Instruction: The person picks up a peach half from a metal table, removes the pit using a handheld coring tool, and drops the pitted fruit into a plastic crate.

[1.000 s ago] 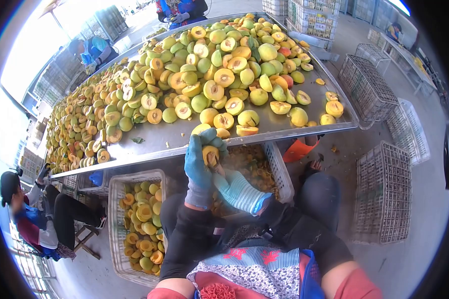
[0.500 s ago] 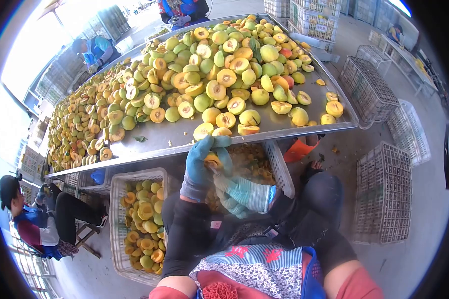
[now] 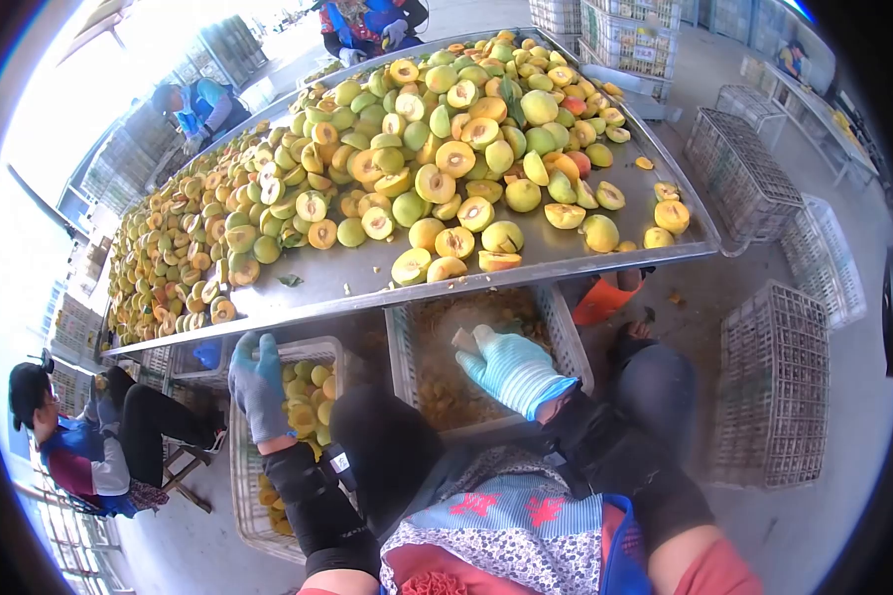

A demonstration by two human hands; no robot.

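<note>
My left hand [image 3: 257,387], in a blue-grey glove, is at the left crate [image 3: 236,466] of yellow-green fruit halves, its fingers stretched and no fruit visible in it. My right hand [image 3: 514,372], in a striped light-blue glove, is closed above the middle crate [image 3: 399,362]. A short pale tool end [image 3: 463,340] juts from its fingers; the rest is hidden by the glove. Brown bits lie in that crate. Ahead, the metal table [image 3: 342,291] bears a heap of halved peach-like fruit [image 3: 407,183] with brown centres.
Plastic crates [image 3: 772,387] stand at the right, with more stacked [image 3: 630,40] behind the table. One seated person [image 3: 84,446] works at the left; others are at the far side [image 3: 367,30] and far left [image 3: 203,109]. An orange object [image 3: 605,297] is under the table edge.
My left hand has moved from the middle to the left crate, and the fruit it held is gone from it. My right hand has shifted slightly right and up, away from the left.
</note>
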